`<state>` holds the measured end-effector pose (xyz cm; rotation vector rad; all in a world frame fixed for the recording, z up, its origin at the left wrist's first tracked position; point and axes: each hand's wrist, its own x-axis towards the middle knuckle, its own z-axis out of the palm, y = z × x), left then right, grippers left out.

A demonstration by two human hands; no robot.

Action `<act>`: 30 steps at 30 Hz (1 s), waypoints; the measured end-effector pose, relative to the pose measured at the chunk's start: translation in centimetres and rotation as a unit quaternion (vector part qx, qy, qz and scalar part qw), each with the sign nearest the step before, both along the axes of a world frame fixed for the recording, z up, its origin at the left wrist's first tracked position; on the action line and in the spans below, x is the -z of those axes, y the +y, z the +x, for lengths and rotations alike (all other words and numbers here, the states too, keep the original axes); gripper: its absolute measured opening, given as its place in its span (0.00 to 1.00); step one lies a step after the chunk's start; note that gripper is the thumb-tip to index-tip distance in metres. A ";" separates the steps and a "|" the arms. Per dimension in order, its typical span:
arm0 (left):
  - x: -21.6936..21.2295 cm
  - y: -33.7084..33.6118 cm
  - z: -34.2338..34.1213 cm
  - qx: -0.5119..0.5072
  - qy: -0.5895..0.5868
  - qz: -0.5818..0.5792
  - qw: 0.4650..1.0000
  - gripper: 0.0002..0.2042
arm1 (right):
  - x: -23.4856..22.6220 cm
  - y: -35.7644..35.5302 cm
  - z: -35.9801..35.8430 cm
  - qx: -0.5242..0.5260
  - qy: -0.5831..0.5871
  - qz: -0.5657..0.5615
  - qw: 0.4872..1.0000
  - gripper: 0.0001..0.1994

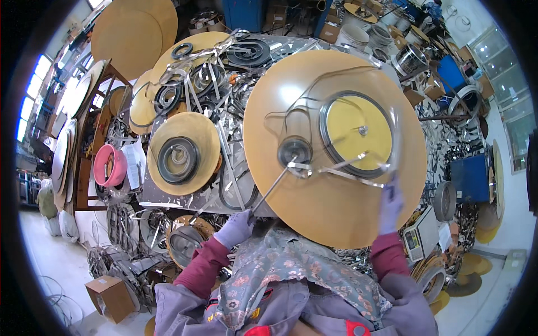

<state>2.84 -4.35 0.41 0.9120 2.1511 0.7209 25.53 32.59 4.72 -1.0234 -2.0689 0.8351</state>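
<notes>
thin shiny metal strip [336, 168] lies across big round tan disc [335, 147], beside yellow-centred coil [355, 132]. right gloved hand [389, 206] pinches strip end; left gloved hand [234, 228] clenches long rod [269, 190]. strip likely springy, sharp-edged, light; hold near end.

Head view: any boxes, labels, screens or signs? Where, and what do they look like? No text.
Cardboard box: lower left on the floor, brown, cube-shaped, taped.
Scale: lower right, beside the big tan disc, pale grey body with a small dark screen and keypad.
Paper sheet: left, next to the pink reel, white, hanging.
Cardboard boxes: top centre at the back, brown, stacked.
No signs seen.
</notes>
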 end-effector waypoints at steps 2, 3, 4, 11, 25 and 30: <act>-0.4 0.4 -0.4 -0.001 -0.002 0.003 1.000 0.08 | 0.6 -7.3 -1.4 -0.119 -0.231 0.214 0.942 0.19; -0.1 0.5 -0.5 0.007 -0.003 0.005 1.000 0.08 | 2.6 -9.9 -0.7 -0.173 -0.281 0.150 0.932 0.20; 0.0 0.6 -0.8 0.014 0.002 0.005 1.000 0.08 | 4.3 -11.3 -0.5 -0.224 -0.322 0.083 0.916 0.20; -0.9 0.6 -2.2 -0.005 -0.016 -0.016 1.000 0.10 | 5.2 -11.1 -1.2 -0.215 -0.294 0.083 0.928 0.22; -1.7 -2.9 -4.1 0.001 -0.014 -0.016 1.000 0.11 | -1.8 8.0 45.7 0.484 -0.461 -0.033 0.743 0.13; -1.4 -3.2 -3.2 0.007 -0.055 0.003 0.998 0.10 | -6.4 7.6 19.7 0.378 0.153 -0.222 0.885 0.11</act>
